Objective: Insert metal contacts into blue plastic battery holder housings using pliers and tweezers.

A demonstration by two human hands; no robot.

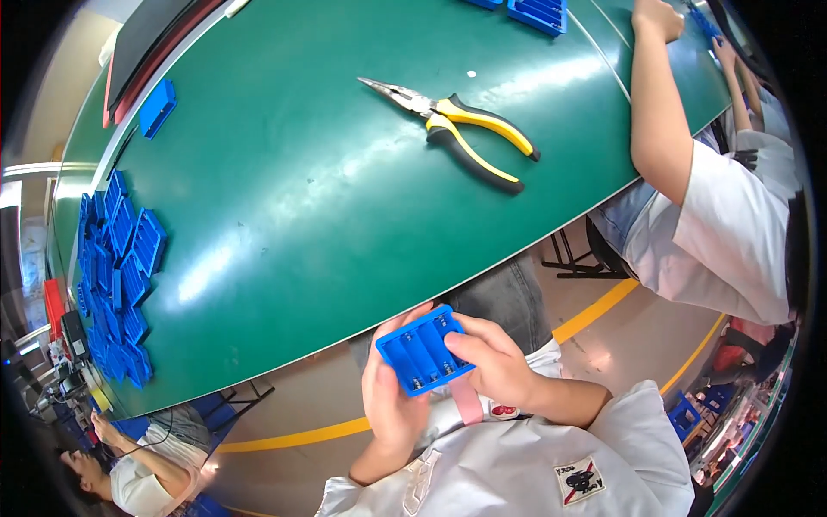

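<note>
A blue plastic battery holder [420, 351] with several slots and small metal springs at their ends is held over my lap, just off the table's front edge. My left hand [392, 401] wraps its left side and underside. On the right side my right hand [498, 364] grips it, the thumb lying across the near corner of the slots. Both hands are closed on the same holder, and the fingers beneath it are hidden. Farther off on the green table [284, 224] lie long-nose pliers [420, 105] with yellow and black handles, spread apart.
A heap of blue battery holders [116, 284] sits at the table's left end, with a single blue holder [157, 109] beyond it. More blue holders [538, 14] lie at the far edge. A co-worker's arm [662, 121] rests on the table at right; another person [142, 465] sits at lower left.
</note>
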